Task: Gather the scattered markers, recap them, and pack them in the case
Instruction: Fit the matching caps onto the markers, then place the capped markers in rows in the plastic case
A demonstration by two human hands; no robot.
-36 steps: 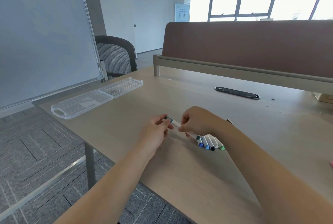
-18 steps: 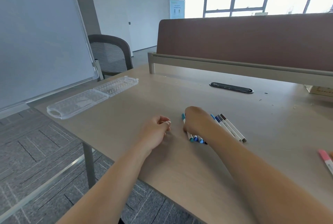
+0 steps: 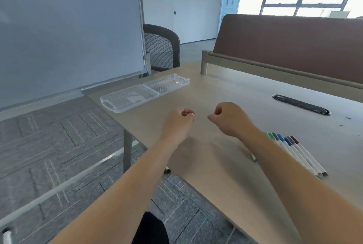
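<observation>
Both hands hover over the wooden table (image 3: 216, 165) with curled fingers and hold nothing. My left hand (image 3: 179, 120) and my right hand (image 3: 229, 119) are a short gap apart. A row of several capped white markers (image 3: 294, 151), with green, blue and dark caps, lies to the right, partly hidden by my right forearm. One blue tip (image 3: 254, 158) shows at the forearm's near side. The clear plastic case (image 3: 137, 94) lies open and empty at the table's far left corner, beyond my left hand.
A whiteboard (image 3: 68, 27) stands left of the table, with a mesh chair (image 3: 163, 47) behind it. A brown divider panel (image 3: 294, 47) closes the far side. A black cable slot (image 3: 300, 104) sits at the right. A small object (image 3: 167, 169) peeks out at the table's near edge.
My right hand laid the marker down with the row. Both hands lifted off it and moved left toward the case, and the view turned left.
</observation>
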